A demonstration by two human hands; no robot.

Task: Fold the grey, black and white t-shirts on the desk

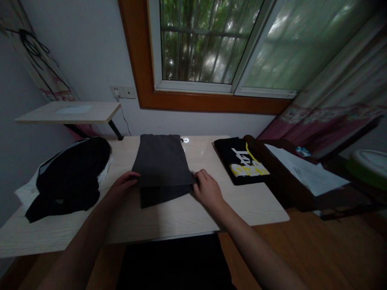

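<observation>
A dark grey folded garment (161,159) lies on the pale wooden table (211,215) in front of me. Its exact kind does not show. A lower flap sticks out from under the near edge of its upper layer. My left hand (124,183) pinches the near left corner between thumb and fingers. Opposite it, my right hand (207,187) is closed on the near right corner. Off to the right lies a neatly folded black garment (223,151) with white and yellow lettering.
On the left, a loose heap of black and white clothes (74,181) covers part of the table. Behind it stands a small raised shelf (36,114) with a paper on top. A dark brown surface with a white sheet (302,169) adjoins the table's right side. A window is beyond.
</observation>
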